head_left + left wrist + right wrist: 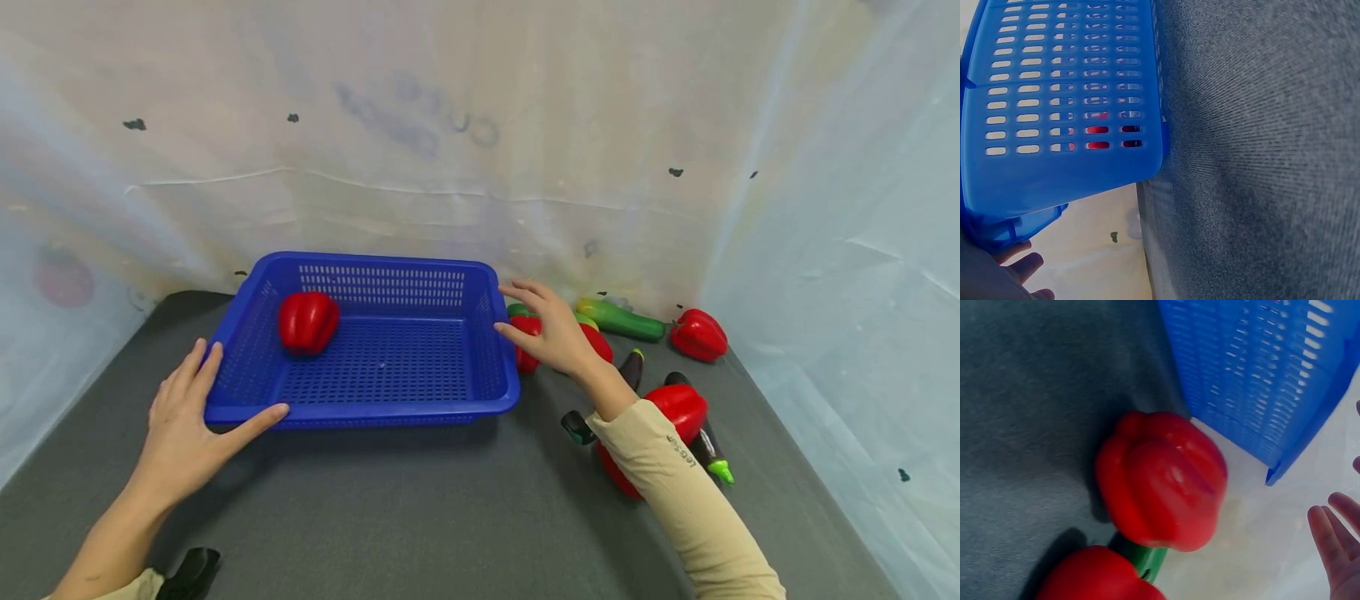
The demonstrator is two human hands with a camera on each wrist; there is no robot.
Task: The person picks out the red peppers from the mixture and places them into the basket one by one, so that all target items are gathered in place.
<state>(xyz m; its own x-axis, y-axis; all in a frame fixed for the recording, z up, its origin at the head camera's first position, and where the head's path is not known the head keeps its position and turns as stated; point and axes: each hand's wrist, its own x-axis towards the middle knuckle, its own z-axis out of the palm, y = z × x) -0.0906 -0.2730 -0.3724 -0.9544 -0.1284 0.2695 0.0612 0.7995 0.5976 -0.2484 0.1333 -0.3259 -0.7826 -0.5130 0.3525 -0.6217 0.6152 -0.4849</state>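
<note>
A blue plastic basket [360, 410] with slotted walls stands on the dark table, and one red bell pepper [308, 323] lies inside at its left. My left hand [182, 425] is at the basket's front left corner, its fingers spread along the left side and its thumb on the front rim. Just off the right rim, my right hand [553, 333] reaches out with extended fingers and nothing in them; whether its fingertips touch the rim I cannot tell. Below that hand, a red bell pepper [1160, 481] sits beside the basket's right wall in the right wrist view.
Right of the basket lie a green zucchini [621, 320], a red pepper [699, 335] in the far corner, another red pepper [678, 410] partly under the right sleeve, and an eggplant [707, 450]. Plastic sheeting [480, 125] hangs behind the table.
</note>
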